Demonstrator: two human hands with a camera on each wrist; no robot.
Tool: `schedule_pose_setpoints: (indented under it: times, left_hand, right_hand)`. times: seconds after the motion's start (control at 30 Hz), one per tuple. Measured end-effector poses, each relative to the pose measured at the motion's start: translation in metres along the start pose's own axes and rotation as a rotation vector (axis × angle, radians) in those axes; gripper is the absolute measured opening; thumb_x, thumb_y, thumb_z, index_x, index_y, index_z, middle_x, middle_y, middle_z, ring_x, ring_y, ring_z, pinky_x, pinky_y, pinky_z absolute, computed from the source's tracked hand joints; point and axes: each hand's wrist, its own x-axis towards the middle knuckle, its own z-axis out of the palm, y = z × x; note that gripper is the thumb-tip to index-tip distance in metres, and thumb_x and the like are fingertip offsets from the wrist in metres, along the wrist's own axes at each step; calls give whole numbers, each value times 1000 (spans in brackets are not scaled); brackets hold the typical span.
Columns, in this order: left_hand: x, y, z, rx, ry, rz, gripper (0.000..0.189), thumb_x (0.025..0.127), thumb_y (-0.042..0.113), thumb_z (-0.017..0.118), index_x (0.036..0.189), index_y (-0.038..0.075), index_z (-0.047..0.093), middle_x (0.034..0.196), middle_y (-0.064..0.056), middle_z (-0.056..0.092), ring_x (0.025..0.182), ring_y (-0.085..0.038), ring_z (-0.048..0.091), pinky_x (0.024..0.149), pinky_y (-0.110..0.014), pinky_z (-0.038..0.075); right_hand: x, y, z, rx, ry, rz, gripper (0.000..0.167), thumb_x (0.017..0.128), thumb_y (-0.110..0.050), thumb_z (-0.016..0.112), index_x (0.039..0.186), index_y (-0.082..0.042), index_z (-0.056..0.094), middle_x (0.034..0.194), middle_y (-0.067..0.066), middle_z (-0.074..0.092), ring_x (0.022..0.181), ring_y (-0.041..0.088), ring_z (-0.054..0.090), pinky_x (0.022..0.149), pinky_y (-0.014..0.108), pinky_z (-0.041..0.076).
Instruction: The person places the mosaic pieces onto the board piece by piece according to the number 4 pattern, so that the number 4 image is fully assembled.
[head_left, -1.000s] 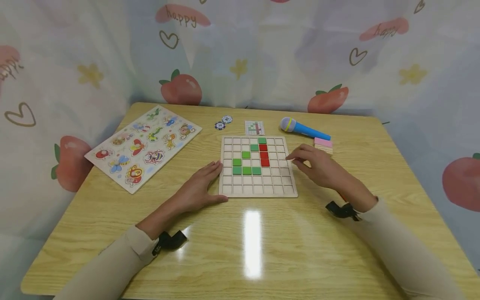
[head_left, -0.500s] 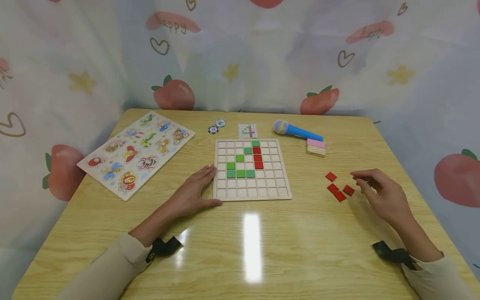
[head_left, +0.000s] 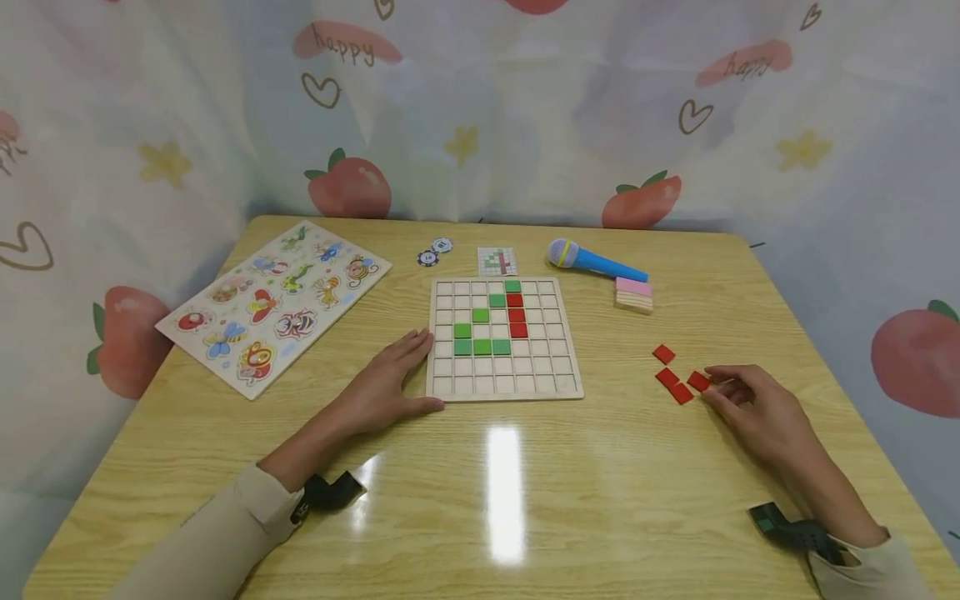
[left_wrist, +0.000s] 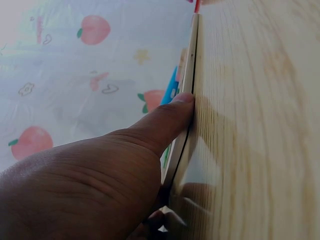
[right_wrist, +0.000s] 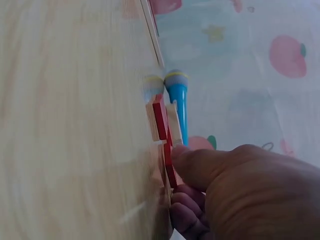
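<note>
A square wooden grid board [head_left: 495, 387] lies mid-table, with several green tiles [head_left: 481, 347] and a column of red tiles [head_left: 517, 316] set in its cells. My left hand [head_left: 381, 382] rests against the board's left side, fingers extended and the thumb [left_wrist: 182, 99] touching its near edge. Out to the right, my right hand [head_left: 765, 419] pinches a red tile [head_left: 699, 381] at its sides between thumb and index finger. In the right wrist view the thumb tip meets that red tile [right_wrist: 169, 165]. Other loose red tiles [head_left: 663, 354] lie just left of it.
A small pattern card [head_left: 497, 261] lies behind the board, beside two poker chips [head_left: 428, 258]. A blue toy microphone [head_left: 600, 262] and a small pink-topped stack [head_left: 633, 296] are at back right. An insect picture puzzle board [head_left: 277, 304] lies at left.
My right hand has moved from the board's right side out to the loose red tiles, then down onto one of them. The left hand has stayed at the board. The head view has shifted slightly.
</note>
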Motion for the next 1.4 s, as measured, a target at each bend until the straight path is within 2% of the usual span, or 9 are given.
schedule_pose_setpoints:
  times: [0.2,0.43,0.53,0.63,0.77,0.93,1.07,1.27,1.4]
  left_hand:
    - [1,-1,-2,7,1,-4,110,89,54,83,171,15,21,181,-3,17,169,-32,13,135,-60,22]
    - [0,-2,-3,8,0,-6,111,88,55,84,171,14,22,181,-3,18,169,-31,14,135,-60,23]
    - [0,-3,-2,12,1,-5,111,88,55,84,171,14,22,181,-4,18,169,-32,14,134,-60,23]
    - [0,-4,-1,16,4,-1,111,88,55,83,171,14,22,181,-6,19,169,-33,15,134,-61,24]
    - [-1,-2,-2,7,8,5,111,89,54,84,171,12,23,181,-6,20,169,-34,15,134,-61,24]
    - [0,0,-3,-3,4,9,110,89,53,84,171,12,23,181,-6,19,169,-33,14,135,-59,23]
    - [1,1,-2,-4,0,10,110,89,54,84,171,12,23,181,-6,19,169,-32,14,135,-59,23]
    - [2,-2,-1,8,3,7,110,89,54,83,171,13,23,181,-4,18,169,-31,14,135,-58,22]
    - [3,0,-1,1,-8,3,110,89,54,83,171,14,22,181,-2,17,170,-30,13,136,-57,22]
  right_hand:
    - [3,-3,6,-34,1,-42,30,99,-10,75,126,1,71,107,17,66,84,-22,44,67,8,43]
    - [6,-9,10,-42,-37,1,28,99,-5,71,125,5,68,108,20,61,80,-9,47,64,12,43]
    - [6,-12,9,-36,-41,14,30,98,-4,69,126,5,67,110,20,59,81,-8,46,64,12,42]
    - [8,-20,7,-14,-24,-23,29,96,-2,70,124,3,67,111,18,58,81,-8,46,65,11,41]
    - [23,-49,5,8,-30,-158,30,94,2,72,123,0,67,111,14,59,82,-2,49,67,12,43]
    - [56,-101,17,11,-141,-354,34,92,4,75,124,-5,67,113,7,63,87,6,56,71,22,53]
    - [86,-136,36,14,-267,-449,30,94,2,76,122,-8,69,114,4,63,90,12,57,72,29,56]
    - [122,-172,67,0,-452,-450,20,100,-8,72,119,-11,71,117,6,62,89,15,59,76,28,57]
    - [134,-180,83,-12,-505,-428,16,102,-10,69,118,-11,71,114,6,61,89,15,58,78,29,55]
